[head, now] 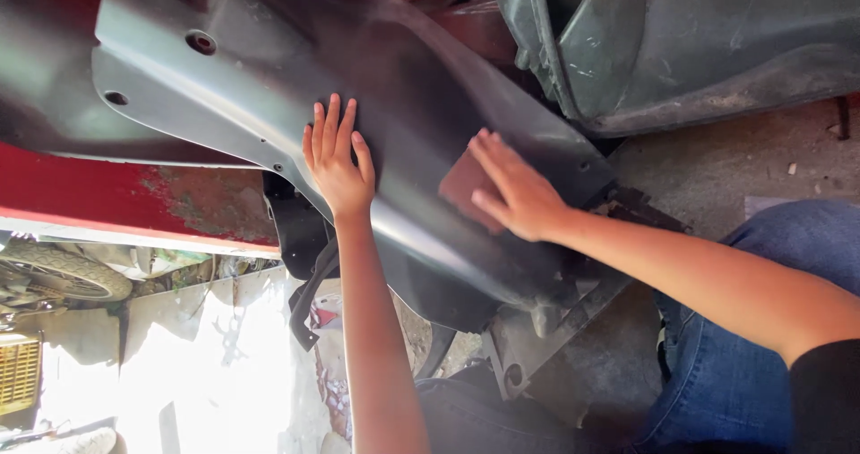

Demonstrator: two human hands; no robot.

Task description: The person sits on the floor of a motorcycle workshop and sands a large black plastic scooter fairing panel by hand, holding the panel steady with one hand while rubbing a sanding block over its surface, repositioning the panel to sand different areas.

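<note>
A large dark grey plastic body panel (269, 69) with a curved rim and several screw holes fills the middle of the head view. My left hand (337, 160) lies flat on its surface, fingers together and pointing up. My right hand (518, 194) presses a small reddish-brown sheet, like sandpaper (464, 190), against the panel just right of the left hand. The sheet is partly hidden under my fingers.
A second grey plastic panel (699, 42) sits at the upper right. A red, rusted metal surface (134, 194) runs along the left. A tyre (63, 270) and a yellow crate (18, 373) lie at the lower left. My jeans-clad knee (788, 239) is at the right, on concrete floor.
</note>
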